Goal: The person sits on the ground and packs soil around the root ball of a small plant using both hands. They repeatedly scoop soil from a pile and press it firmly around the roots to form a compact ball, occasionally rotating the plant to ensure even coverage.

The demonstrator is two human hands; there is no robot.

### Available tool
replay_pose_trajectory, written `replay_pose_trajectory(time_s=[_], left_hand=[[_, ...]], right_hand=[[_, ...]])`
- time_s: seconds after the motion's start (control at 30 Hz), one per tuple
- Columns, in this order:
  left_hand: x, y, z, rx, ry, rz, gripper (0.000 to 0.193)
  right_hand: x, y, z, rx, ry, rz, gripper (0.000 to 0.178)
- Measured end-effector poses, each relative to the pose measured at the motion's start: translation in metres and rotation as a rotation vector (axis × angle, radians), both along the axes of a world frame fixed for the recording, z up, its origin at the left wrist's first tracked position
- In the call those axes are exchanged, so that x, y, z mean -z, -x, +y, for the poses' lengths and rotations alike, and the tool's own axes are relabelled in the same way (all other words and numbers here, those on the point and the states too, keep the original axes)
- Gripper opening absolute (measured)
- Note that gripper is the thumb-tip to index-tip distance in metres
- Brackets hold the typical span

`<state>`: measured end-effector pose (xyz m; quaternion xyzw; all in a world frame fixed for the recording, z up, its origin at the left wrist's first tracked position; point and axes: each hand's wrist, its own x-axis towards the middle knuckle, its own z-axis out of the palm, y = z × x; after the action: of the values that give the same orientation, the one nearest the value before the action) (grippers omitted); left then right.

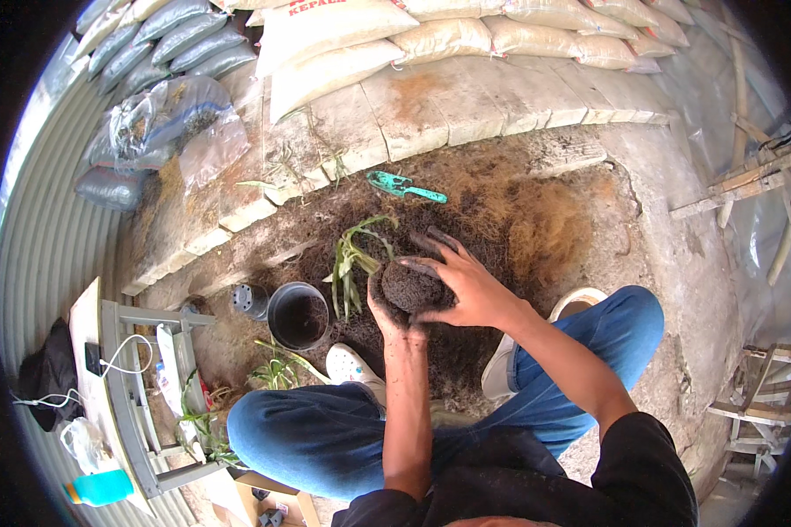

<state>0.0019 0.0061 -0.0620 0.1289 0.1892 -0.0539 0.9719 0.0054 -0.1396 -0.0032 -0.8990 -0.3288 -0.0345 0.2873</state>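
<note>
A dark, rounded root ball of soil is cupped between my two soil-smeared hands, above the heap of dark soil. Its leafy green plant tilts to the left, with long leaves drooping. My left hand supports the ball from its lower left side. Over its right side curls my right hand, fingers bent around it. Left of my hands stands a round black pot with some soil inside. A turquoise trowel lies on the soil beyond my hands.
A smaller dark pot is beside the black pot. Brown fibre is heaped to the right. Cream sacks line the far ledge. A table on its side, with a white cable, stands at the left. More leafy plants lie near my left knee.
</note>
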Motion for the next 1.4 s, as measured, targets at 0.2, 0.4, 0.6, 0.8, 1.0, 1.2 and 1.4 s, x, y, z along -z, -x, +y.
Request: replay_pose_trajectory(time_s=[0.2,0.4,0.6,0.8,1.0,1.2,1.4], left_hand=[[-0.028,0.003,-0.004,0.049,-0.021,0.058,0.042],[-0.06,0.007,-0.003,0.149,-0.043,-0.177,0.059],[-0.033,-0.003,-0.029,-0.133,-0.409,-0.169,0.066],[-0.019,0.006,-0.027,0.06,0.134,-0.09,0.046],[-0.03,0.003,-0.011,0.074,0.087,-0.121,0.049],[-0.029,0.006,-0.033,0.122,-0.307,-0.012,0.044],[-0.036,0.004,-0.03,0.117,-0.427,-0.229,0.055]], right_hand=[[0.013,-0.003,0.005,0.136,-0.847,0.415,0.065],[-0.007,-0.002,0.009,0.506,-1.644,1.272,0.04],[0.013,-0.004,0.003,0.251,-1.939,1.305,0.036],[0.021,0.017,0.027,0.521,-1.194,0.731,0.053],[0.018,0.0,0.013,0.33,-1.307,0.542,0.054],[0.025,0.004,0.011,0.345,-1.728,1.026,0.05],[0.005,0.004,-0.004,0.282,-1.771,1.326,0.042]])
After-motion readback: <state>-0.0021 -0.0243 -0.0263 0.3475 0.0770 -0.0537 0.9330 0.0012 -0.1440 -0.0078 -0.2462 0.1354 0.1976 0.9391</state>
